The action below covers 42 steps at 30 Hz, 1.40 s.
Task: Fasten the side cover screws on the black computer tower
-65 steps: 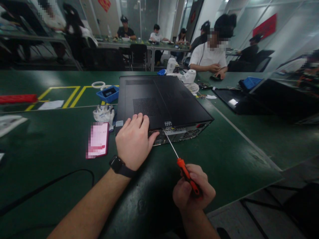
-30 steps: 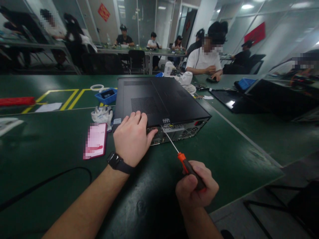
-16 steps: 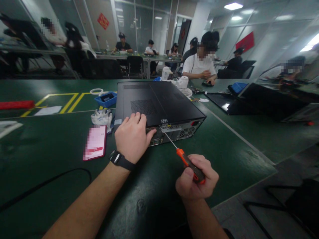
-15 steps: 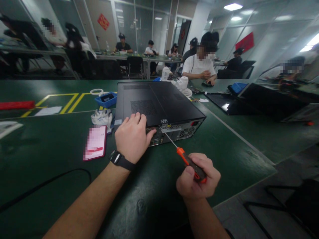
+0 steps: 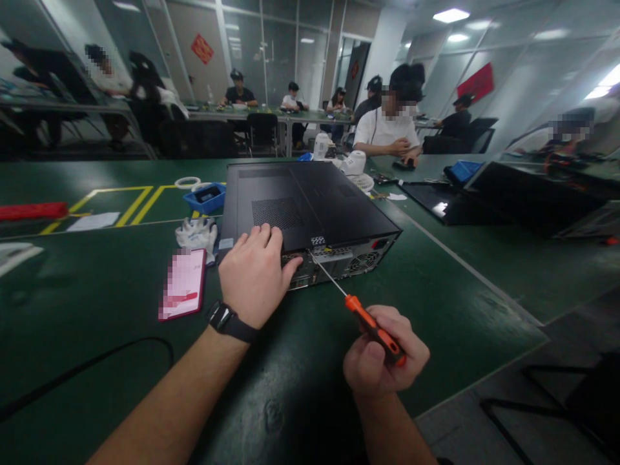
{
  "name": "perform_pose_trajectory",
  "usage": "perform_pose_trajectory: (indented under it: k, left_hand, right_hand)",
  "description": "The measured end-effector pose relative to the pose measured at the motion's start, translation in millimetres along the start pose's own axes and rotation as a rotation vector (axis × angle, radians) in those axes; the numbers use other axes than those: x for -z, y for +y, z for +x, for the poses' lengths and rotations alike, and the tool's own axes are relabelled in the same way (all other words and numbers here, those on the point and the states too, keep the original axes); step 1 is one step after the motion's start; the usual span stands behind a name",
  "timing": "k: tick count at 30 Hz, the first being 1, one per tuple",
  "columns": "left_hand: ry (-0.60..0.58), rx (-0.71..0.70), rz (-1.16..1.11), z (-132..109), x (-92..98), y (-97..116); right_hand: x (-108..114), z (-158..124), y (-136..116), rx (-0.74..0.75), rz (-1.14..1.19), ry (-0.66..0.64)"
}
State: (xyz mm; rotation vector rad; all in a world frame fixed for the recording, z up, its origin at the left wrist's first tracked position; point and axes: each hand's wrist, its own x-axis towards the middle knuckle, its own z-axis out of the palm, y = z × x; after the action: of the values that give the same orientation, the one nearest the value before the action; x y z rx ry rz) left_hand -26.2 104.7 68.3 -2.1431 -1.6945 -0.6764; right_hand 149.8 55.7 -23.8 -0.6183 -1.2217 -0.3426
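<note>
A black desktop computer case (image 5: 334,200) lies flat on the green table, its rear panel with a fan grille (image 5: 363,261) facing me. My left hand (image 5: 252,274), with a dark watch on the wrist, rests on the case's near left edge. Its fingers lie on the top cover and the thumb points right along the rear edge. In my right hand (image 5: 387,355) is a screwdriver (image 5: 369,323) with an orange and black handle, the fingers wrapped round it. The long shaft points up and left, its tip at the rear panel's upper edge; the exact contact is too small to see.
Left of the case are a phone (image 5: 183,284), white gloves (image 5: 197,234) and a blue tray (image 5: 207,199). A small white fan (image 5: 354,165) and a dark flat panel (image 5: 431,201) are farther right. A person (image 5: 390,132) sits across the table.
The screwdriver handle has turned within my right hand and sits slightly lower in view. My left hand stays on the case. The whole view has shifted slightly.
</note>
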Motion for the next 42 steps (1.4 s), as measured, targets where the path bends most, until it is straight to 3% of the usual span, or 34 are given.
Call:
perform_pose_trajectory:
  k: [7,14,21,28,42]
  left_hand:
    - [0.003,0.000,-0.001,0,-0.3,0]
    - [0.008,-0.001,0.010,-1,-2.2,-1]
    - [0.001,-0.003,0.006,-1,-1.0,-1]
    - [0.001,0.003,0.016,-1,-1.7,0]
    - [0.012,0.005,0.014,-1,-1.4,0]
  right_hand:
    - [4,-4,-3,0.041,-0.068,-0.034]
    - [8,-1,-8,-0.022,-0.064,-0.094]
    - [13,-5,-6,-0.002,-0.212,-0.104]
    - [4,-1,-7,-0.025,-0.012,-0.062]
    - [4,-1,-6,-0.004,-0.032,-0.060]
